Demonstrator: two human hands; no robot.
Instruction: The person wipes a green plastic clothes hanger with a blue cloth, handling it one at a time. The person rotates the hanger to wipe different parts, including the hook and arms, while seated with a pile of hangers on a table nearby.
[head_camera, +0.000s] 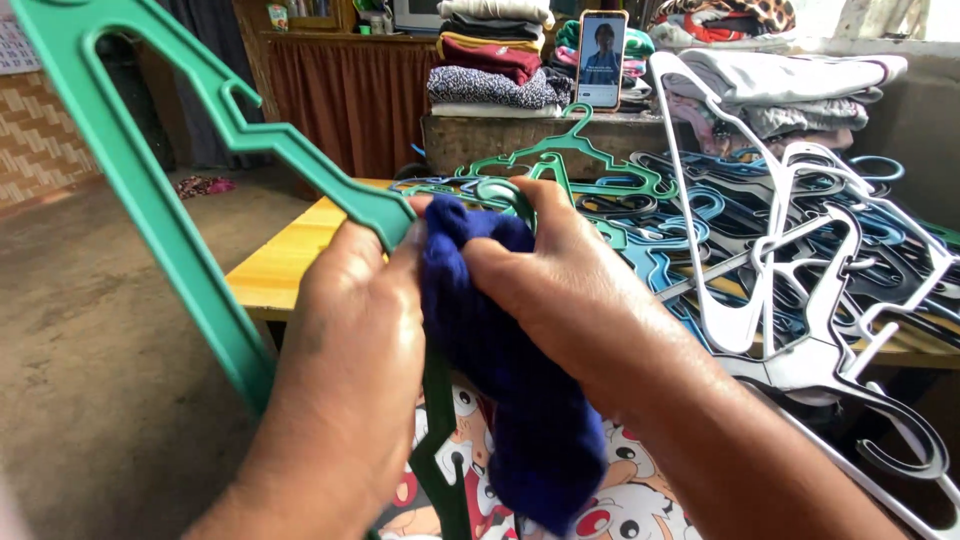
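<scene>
Left hand (350, 340): fingers curled shut around the neck of a large green plastic hanger (150, 190), thumb side pressed against a dark blue cloth (510, 390). Hanger tilted, frame running up and away to the upper left, hook end hidden between the two hands. Right hand (560, 290): closed on the blue cloth from the right, fingers wrapped over its top, fingertips touching the small green hook loop visible just above. Cloth bunched between both hands at centre frame, lower end hanging loose over a printed cartoon fabric (620, 500) at the bottom edge.

Surroundings: yellow wooden table (280, 260) directly behind the hands, bare only at its left corner. Remainder covered by a tangled heap of hangers (720, 230) in blue, green, black and white; several white ones (780, 280) lying on top at the right, one overhanging the near edge. Behind the table, a low ledge carrying stacks of folded clothes (490, 60), with an upright phone (602, 58) propped among them, screen lit. More folded garments (800, 85) to the right. Brown curtain (350, 100) at rear left. Concrete floor (90, 330) at left, partly blocked from view by the hanger frame.
</scene>
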